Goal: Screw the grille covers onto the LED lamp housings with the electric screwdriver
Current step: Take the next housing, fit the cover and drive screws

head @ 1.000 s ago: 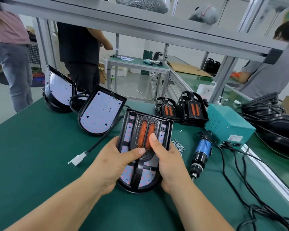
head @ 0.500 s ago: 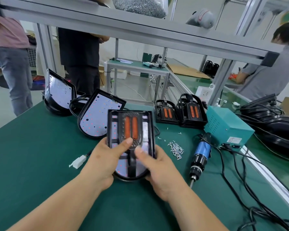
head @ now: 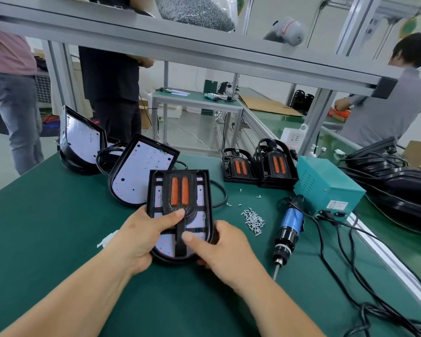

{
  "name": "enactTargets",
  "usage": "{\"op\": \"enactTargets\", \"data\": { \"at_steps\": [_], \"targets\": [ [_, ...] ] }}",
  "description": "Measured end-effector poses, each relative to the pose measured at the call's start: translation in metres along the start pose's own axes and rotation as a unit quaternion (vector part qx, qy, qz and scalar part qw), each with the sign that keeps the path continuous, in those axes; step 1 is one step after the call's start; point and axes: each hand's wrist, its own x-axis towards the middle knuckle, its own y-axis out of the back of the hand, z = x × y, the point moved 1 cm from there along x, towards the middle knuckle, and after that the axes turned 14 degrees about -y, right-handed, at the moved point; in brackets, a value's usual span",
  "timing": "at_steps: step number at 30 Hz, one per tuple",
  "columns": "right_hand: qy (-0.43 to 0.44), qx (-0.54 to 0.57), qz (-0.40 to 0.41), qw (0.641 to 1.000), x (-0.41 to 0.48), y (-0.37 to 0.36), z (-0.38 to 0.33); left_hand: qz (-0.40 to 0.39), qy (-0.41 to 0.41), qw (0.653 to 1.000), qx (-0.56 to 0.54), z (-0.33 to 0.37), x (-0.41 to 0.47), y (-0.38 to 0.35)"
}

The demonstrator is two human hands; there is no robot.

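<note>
On the green surface (head: 58,239), the lamp housing (head: 170,260) with its grille cover (head: 179,188) had turned from slanted to straight. The left hand (head: 141,237) and right hand (head: 224,249) gripped it, fingers (head: 170,217) curled round its sides. The electric screwdriver (head: 289,227) lay untouched nearby, so screwing probably came next.

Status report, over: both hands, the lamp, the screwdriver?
Left hand and right hand grip lamp housing, thumbs on grille cover. Electric screwdriver lies untouched on mat. Loose screws between it and right hand.
</note>
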Motion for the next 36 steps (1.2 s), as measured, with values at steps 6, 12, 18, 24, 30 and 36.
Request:
{"op": "enactTargets", "data": {
  "at_steps": [6,12,18,24,30,36],
  "targets": [
    [-0.037,-0.132,0.343,0.929,0.016,0.113,0.005,-0.022,0.008,0.996,0.089,-0.001,-0.013,-0.006],
    [-0.196,-0.212,0.316,0.904,0.034,0.145,0.044,-0.058,0.005,0.989,0.138,0.003,-0.017,-0.005],
    [-0.233,-0.137,0.273,0.923,0.043,0.131,0.049,-0.106,0.043,0.973,0.202,0.007,-0.026,0.001],
    [-0.212,0.325,0.211,0.897,0.037,0.138,0.048,-0.079,0.030,0.962,0.262,0.016,-0.027,0.002],
    [-0.106,0.607,0.089,0.783,0.029,0.126,0.029,0.026,-0.123,0.929,0.347,0.049,-0.014,-0.004],
    [-0.072,0.741,0.027,0.667,0.026,0.119,0.022,-0.110,-0.226,0.835,0.489,0.071,0.035,-0.058]
  ]
}}
